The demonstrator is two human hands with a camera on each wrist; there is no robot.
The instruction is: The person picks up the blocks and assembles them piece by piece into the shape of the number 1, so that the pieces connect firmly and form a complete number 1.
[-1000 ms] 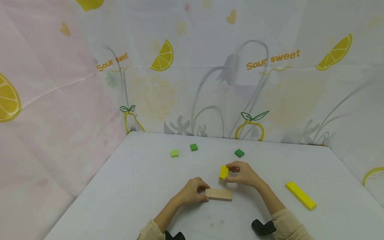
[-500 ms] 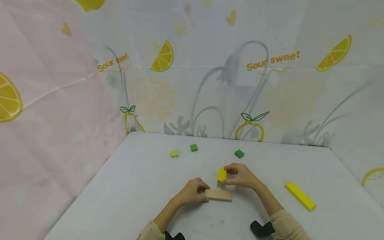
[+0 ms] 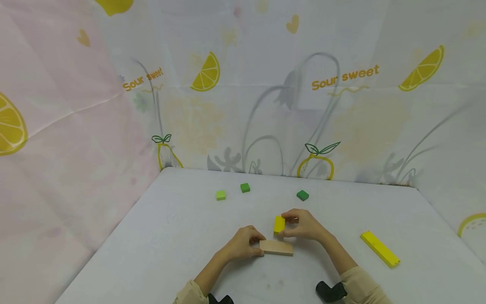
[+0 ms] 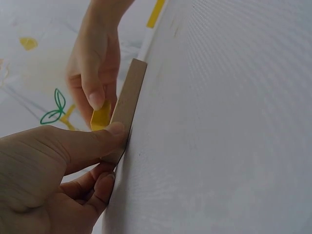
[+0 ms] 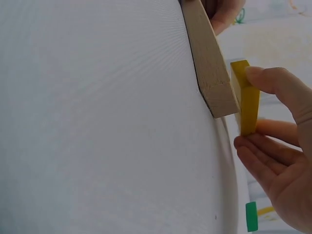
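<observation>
A plain wooden block [image 3: 276, 248] lies flat and lengthwise on the white table in the head view. My left hand [image 3: 244, 243] pinches its left end between thumb and fingers. Just beyond the block, my right hand [image 3: 305, 224] holds a short yellow block [image 3: 279, 225] by its ends. In the right wrist view the yellow block [image 5: 250, 107] stands close to the far side of the wooden block [image 5: 207, 53], overlapping it there. From the left wrist, the yellow block [image 4: 101, 116] shows partly hidden behind the wooden block [image 4: 127, 100] and my left thumb.
A long yellow piece [image 3: 380, 248] lies slantwise to the right. Toward the back of the table are a light green block [image 3: 220, 195], a mid-green block [image 3: 245, 188] and a dark green block [image 3: 302, 195]. Lemon-printed cloth [image 3: 247, 105] hangs behind the table.
My right hand has brought the yellow block a little nearer and to the left, closer to the wooden block. My left hand and the wooden block stay almost where they were.
</observation>
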